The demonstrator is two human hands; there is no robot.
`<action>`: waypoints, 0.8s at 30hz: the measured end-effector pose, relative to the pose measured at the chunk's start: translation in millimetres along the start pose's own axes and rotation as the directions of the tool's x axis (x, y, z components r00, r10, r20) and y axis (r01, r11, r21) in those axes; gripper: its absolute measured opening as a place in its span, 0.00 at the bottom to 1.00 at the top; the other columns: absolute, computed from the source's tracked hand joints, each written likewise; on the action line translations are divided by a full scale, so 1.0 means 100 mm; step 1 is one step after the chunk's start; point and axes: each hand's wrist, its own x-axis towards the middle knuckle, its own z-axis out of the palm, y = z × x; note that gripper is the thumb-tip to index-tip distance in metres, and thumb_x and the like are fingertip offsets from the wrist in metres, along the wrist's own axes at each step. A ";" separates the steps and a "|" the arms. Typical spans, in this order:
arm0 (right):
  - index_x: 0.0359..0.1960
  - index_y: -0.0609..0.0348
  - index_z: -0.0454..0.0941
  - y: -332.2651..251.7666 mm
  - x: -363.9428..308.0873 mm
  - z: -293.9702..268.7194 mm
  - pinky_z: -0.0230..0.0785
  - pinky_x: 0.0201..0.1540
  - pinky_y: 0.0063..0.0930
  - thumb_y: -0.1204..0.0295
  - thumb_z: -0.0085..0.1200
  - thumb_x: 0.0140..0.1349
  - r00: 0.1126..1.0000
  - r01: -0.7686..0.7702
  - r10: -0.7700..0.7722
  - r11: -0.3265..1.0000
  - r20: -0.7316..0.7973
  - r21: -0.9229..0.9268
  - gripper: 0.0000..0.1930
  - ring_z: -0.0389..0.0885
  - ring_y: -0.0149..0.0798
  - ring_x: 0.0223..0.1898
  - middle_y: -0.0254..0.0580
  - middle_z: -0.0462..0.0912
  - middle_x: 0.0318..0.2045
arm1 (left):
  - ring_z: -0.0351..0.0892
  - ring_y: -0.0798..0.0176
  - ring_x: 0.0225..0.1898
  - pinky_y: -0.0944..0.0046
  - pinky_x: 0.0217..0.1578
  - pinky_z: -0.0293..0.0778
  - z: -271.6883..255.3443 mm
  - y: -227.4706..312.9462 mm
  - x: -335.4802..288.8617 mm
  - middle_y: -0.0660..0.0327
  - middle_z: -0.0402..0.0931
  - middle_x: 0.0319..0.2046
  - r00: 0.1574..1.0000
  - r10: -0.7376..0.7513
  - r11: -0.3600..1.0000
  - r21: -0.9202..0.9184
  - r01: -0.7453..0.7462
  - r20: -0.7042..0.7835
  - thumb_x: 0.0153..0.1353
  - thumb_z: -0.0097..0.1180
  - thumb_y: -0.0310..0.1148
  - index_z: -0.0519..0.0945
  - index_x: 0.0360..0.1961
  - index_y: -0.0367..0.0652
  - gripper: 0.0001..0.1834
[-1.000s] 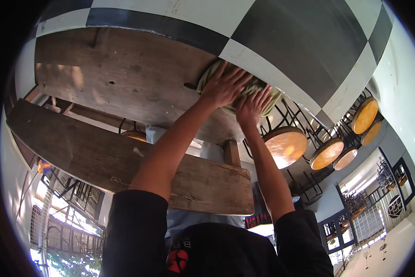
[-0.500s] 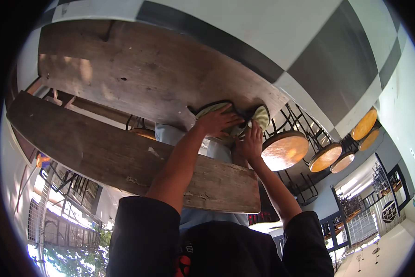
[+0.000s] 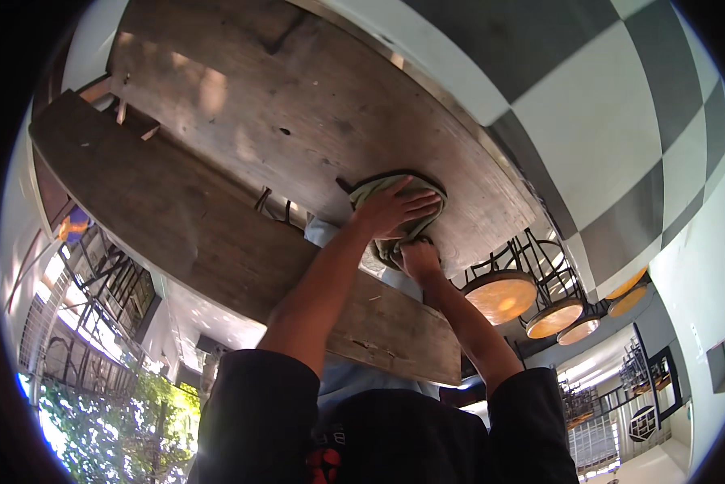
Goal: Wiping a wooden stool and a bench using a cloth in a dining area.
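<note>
A green cloth piece with black edging [image 3: 369,191] lies folded on the brown wooden tabletop [image 3: 322,121], near its close edge. My left hand [image 3: 390,210] rests flat on top of it with the fingers stretched out. Just nearer and to the right, my right hand [image 3: 420,260] is closed in a fist around the cloth's near end, at the table's edge. What the cloth piece exactly is, I cannot make out.
A long wooden bench [image 3: 177,194] runs between me and the table, under my forearms. Round orange-topped stools [image 3: 499,295] with black metal legs stand at the right. Behind the table rises a wall of grey and white checks [image 3: 584,121].
The cloth's right part, raised and bunched before, is now folded in under my left hand. My right hand has closed into a fist and come nearer. The view has turned somewhat.
</note>
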 end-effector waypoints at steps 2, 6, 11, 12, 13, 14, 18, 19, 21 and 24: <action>0.26 0.56 0.80 -0.03 -0.01 0.10 0.75 0.36 0.48 0.56 0.62 0.50 0.996 -0.014 0.015 1.000 0.091 -0.011 0.16 0.83 0.53 0.31 0.50 0.82 0.24 | 0.34 0.66 0.74 0.41 0.70 0.28 0.07 -0.19 -0.04 0.71 0.37 0.74 0.986 0.164 0.986 -0.040 -0.162 0.034 0.52 0.53 0.65 0.47 0.73 0.58 0.52; 0.33 0.60 0.81 0.07 -0.15 0.34 0.76 0.39 0.47 0.61 0.56 0.53 0.950 -0.155 0.169 0.985 0.263 -0.076 0.15 0.84 0.54 0.33 0.54 0.83 0.28 | 0.30 0.66 0.74 0.43 0.72 0.28 0.42 0.01 0.12 0.70 0.35 0.74 0.863 0.501 0.864 0.021 -0.503 0.066 0.62 0.45 0.53 0.49 0.71 0.55 0.39; 0.35 0.64 0.81 0.05 -0.16 0.37 0.76 0.42 0.48 0.59 0.55 0.55 0.946 -0.176 0.191 0.981 0.261 -0.079 0.18 0.84 0.55 0.36 0.58 0.83 0.31 | 0.31 0.70 0.74 0.47 0.73 0.25 0.97 0.75 0.31 0.70 0.37 0.74 0.950 0.308 0.919 0.275 -0.284 -0.049 0.67 0.33 0.43 0.52 0.69 0.56 0.29; 0.35 0.64 0.81 0.12 -0.25 0.38 0.76 0.43 0.49 0.59 0.55 0.55 0.944 -0.246 0.240 0.969 0.226 -0.001 0.17 0.83 0.56 0.36 0.58 0.83 0.32 | 0.32 0.72 0.74 0.50 0.73 0.26 0.97 0.82 0.36 0.71 0.38 0.74 0.953 0.299 0.873 0.419 -0.250 -0.054 0.67 0.32 0.42 0.53 0.69 0.57 0.28; 0.35 0.63 0.81 0.11 -0.28 0.39 0.75 0.43 0.50 0.59 0.55 0.56 0.943 -0.294 0.273 0.952 0.191 0.091 0.17 0.83 0.57 0.36 0.59 0.83 0.32 | 0.32 0.72 0.74 0.50 0.73 0.26 0.98 0.79 0.36 0.71 0.38 0.74 0.953 0.298 0.872 0.420 -0.252 -0.048 0.67 0.32 0.42 0.53 0.69 0.57 0.28; 0.35 0.63 0.81 -0.11 -0.25 0.37 0.75 0.43 0.50 0.59 0.55 0.56 0.949 -0.268 0.240 0.956 0.206 0.122 0.17 0.83 0.57 0.36 0.59 0.83 0.32 | 0.34 0.72 0.74 0.50 0.73 0.29 1.04 0.76 0.14 0.73 0.37 0.74 0.971 0.224 0.743 0.659 -0.117 -0.080 0.66 0.33 0.41 0.52 0.69 0.57 0.29; 0.26 0.61 0.79 0.10 -0.57 0.52 0.73 0.39 0.53 0.57 0.57 0.55 0.960 -0.257 0.264 0.963 0.095 -0.079 0.17 0.81 0.56 0.37 0.58 0.81 0.29 | 0.40 0.70 0.73 0.51 0.73 0.34 0.45 0.19 0.09 0.71 0.39 0.74 0.972 0.218 0.971 -0.083 -0.225 -0.085 0.60 0.50 0.43 0.49 0.71 0.53 0.39; 0.22 0.59 0.78 0.34 -0.66 0.58 0.72 0.37 0.52 0.56 0.59 0.55 0.987 -0.161 0.159 0.942 -0.030 -0.293 0.18 0.81 0.55 0.37 0.58 0.80 0.28 | 0.42 0.69 0.73 0.50 0.72 0.35 0.10 -0.07 0.26 0.70 0.41 0.73 0.948 0.320 0.915 -0.264 -0.306 0.008 0.47 0.65 0.49 0.48 0.72 0.53 0.54; 0.16 0.56 0.75 0.18 -0.15 0.49 0.70 0.31 0.52 0.52 0.60 0.54 0.964 -0.210 0.177 0.965 -0.196 -0.160 0.20 0.81 0.53 0.30 0.53 0.79 0.22 | 0.43 0.68 0.73 0.48 0.72 0.37 0.01 -0.68 -0.09 0.70 0.43 0.73 0.969 0.188 0.928 -0.293 -0.228 -0.160 0.35 0.71 0.55 0.47 0.72 0.55 0.64; 0.18 0.54 0.77 -0.39 0.56 0.07 0.69 0.25 0.50 0.51 0.60 0.53 0.984 -0.100 0.102 0.995 -0.144 0.017 0.20 0.79 0.52 0.20 0.46 0.77 0.15 | 0.41 0.69 0.74 0.44 0.71 0.34 -0.06 -1.26 -0.83 0.72 0.42 0.73 0.989 -0.074 0.971 -0.237 0.042 -0.128 0.36 0.66 0.63 0.47 0.72 0.61 0.62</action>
